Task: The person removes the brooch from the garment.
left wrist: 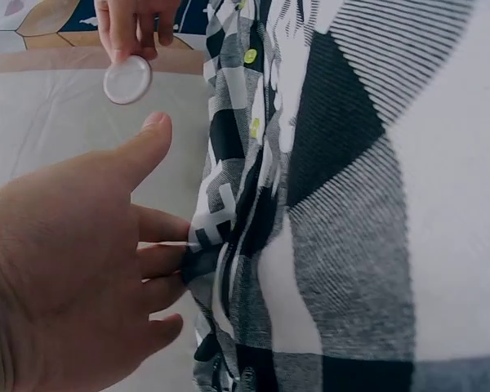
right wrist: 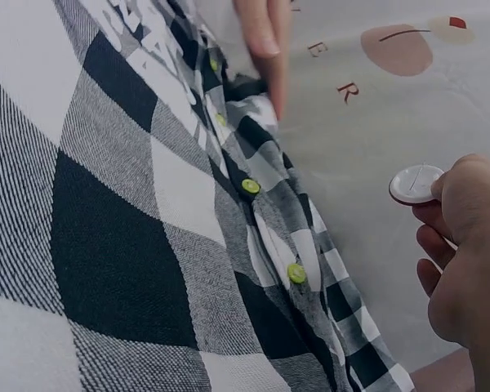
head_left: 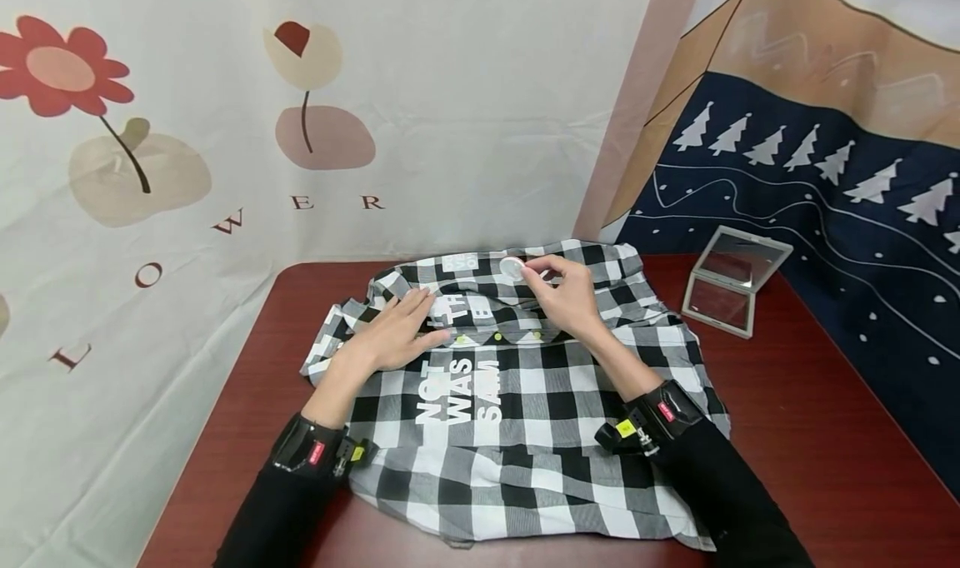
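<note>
We press our left hand (head_left: 397, 335) flat on the checked shirt (head_left: 525, 418) at mid-bench, while our right hand (head_left: 566, 293) pinches a white round tag (head_left: 512, 268) near the far edge; next likely calls for seating it on the cloth.

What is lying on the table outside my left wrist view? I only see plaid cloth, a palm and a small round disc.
Observer: A black-and-white checked shirt with white lettering is spread over a dark red table.
Operator: Who holds the disc?
Observer: The right hand pinches the small white round disc above the collar end.
Operator: And the left hand?
Observer: It lies flat on the shirt, fingers straight.
Operator: Anything else there?
Observer: An open hinged mirror case sits by the table's right far corner.
</note>
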Available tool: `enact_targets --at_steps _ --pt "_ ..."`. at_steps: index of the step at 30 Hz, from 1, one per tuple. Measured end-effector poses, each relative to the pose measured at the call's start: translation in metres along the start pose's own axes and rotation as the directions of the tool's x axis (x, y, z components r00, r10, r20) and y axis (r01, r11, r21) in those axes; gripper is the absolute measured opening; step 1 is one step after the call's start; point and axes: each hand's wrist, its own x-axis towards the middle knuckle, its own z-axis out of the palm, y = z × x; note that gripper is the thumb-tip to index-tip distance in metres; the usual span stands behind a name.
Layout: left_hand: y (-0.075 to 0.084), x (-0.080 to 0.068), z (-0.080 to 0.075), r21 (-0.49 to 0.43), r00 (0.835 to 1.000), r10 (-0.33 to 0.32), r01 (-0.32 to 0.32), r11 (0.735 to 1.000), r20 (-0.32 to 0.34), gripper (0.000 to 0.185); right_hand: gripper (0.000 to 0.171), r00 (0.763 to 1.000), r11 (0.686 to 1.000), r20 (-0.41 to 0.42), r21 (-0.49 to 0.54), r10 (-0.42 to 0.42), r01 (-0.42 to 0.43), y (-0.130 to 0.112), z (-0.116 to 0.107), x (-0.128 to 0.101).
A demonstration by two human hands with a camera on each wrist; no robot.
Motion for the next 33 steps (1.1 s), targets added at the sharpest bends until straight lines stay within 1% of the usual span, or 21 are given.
enact_targets --at_steps 1,3,5,8,9,10,13,15,17,18,20,21,22,24,25,26,28,29,30,31,33 --pt "-0.002 0.0 0.001 -0.018 1.0 -0.008 0.008 1.0 0.023 0.092 0.012 1.0 1.0 0.004 0.009 0.009 -0.009 -0.001 -0.001 0.0" --pt "-0.015 0.005 0.01 -0.062 0.999 -0.012 0.014 0.998 0.043 0.101 0.013 1.0 0.999 0.008 0.027 0.022 -0.022 -0.003 -0.003 -0.001" --pt "-0.022 0.007 0.016 -0.09 0.998 -0.016 0.022 0.996 0.064 0.107 0.013 0.999 0.998 0.01 0.051 0.032 -0.032 -0.005 -0.004 -0.002" --pt "-0.025 0.007 0.019 -0.111 0.995 -0.033 0.044 0.993 0.095 0.114 0.013 0.999 0.996 0.009 0.081 0.047 -0.048 -0.008 -0.006 -0.003" --pt "-0.024 0.006 0.019 -0.107 0.994 -0.036 0.047 0.993 0.103 0.115 0.014 0.999 0.995 0.009 0.088 0.051 -0.052 -0.009 -0.007 -0.003" --pt "-0.02 0.004 0.016 -0.103 0.992 -0.046 0.059 0.993 0.119 0.114 0.014 0.998 0.994 0.01 0.095 0.055 -0.056 -0.009 -0.007 -0.003" --pt "-0.016 0.004 0.016 -0.085 0.987 -0.065 0.078 0.993 0.148 0.116 0.015 0.998 0.992 0.016 0.109 0.062 -0.063 -0.01 -0.01 -0.004" --pt "-0.02 0.007 0.021 -0.075 0.988 -0.064 0.075 0.994 0.143 0.118 0.015 0.997 0.99 0.025 0.12 0.068 -0.071 -0.011 -0.012 -0.005" --pt "-0.016 0.006 0.018 -0.058 0.986 -0.073 0.082 0.995 0.149 0.118 0.015 0.996 0.988 0.034 0.133 0.077 -0.081 -0.011 -0.014 -0.006" --pt "-0.018 0.008 0.02 -0.057 0.988 -0.07 0.079 0.995 0.136 0.117 0.016 0.996 0.987 0.039 0.137 0.082 -0.087 -0.012 -0.015 -0.006" --pt "-0.016 0.008 0.016 -0.042 0.99 -0.075 0.08 0.996 0.121 0.114 0.017 0.994 0.984 0.048 0.145 0.095 -0.101 -0.014 -0.017 -0.007" --pt "-0.01 0.006 0.011 -0.025 0.989 -0.08 0.084 0.996 0.121 0.11 0.017 0.994 0.983 0.05 0.146 0.101 -0.108 -0.015 -0.018 -0.007" --pt "-0.011 0.008 0.011 -0.017 0.992 -0.072 0.074 0.997 0.104 0.109 0.018 0.993 0.982 0.052 0.149 0.108 -0.114 -0.016 -0.019 -0.007" --pt "-0.006 0.009 0.007 0.016 0.994 -0.075 0.074 0.997 0.075 0.101 0.018 0.991 0.981 0.051 0.149 0.12 -0.126 -0.02 -0.022 -0.007" --pt "0.001 0.008 0.001 0.04 0.995 -0.077 0.075 0.996 0.061 0.097 0.018 0.991 0.979 0.052 0.153 0.126 -0.132 -0.022 -0.023 -0.007" --pt "0.004 0.009 -0.001 0.062 0.997 -0.071 0.069 0.996 0.032 0.093 0.019 0.99 0.979 0.051 0.153 0.13 -0.136 -0.024 -0.025 -0.006" --pt "0.01 0.012 -0.005 0.085 0.998 -0.038 0.043 0.996 -0.052 0.085 0.02 0.989 0.976 0.053 0.162 0.141 -0.148 -0.028 -0.029 -0.006" --pt "0.019 0.012 -0.012 0.083 0.996 -0.026 0.033 0.996 -0.089 0.08 0.021 0.988 0.974 0.054 0.167 0.148 -0.155 -0.031 -0.031 -0.005" --pt "0.021 0.014 -0.013 0.064 0.989 0.003 0.006 0.998 -0.145 0.077 0.022 0.986 0.972 0.056 0.172 0.154 -0.162 -0.033 -0.033 -0.005" --pt "0.024 0.017 -0.014 0.038 0.979 0.031 -0.024 0.999 -0.202 0.075 0.022 0.986 0.97 0.058 0.177 0.158 -0.166 -0.035 -0.035 -0.004" --pt "0.031 0.021 -0.016 -0.036 0.949 0.079 -0.095 0.995 -0.305 0.069 0.023 0.984 0.967 0.062 0.186 0.164 -0.173 -0.039 -0.038 -0.003"
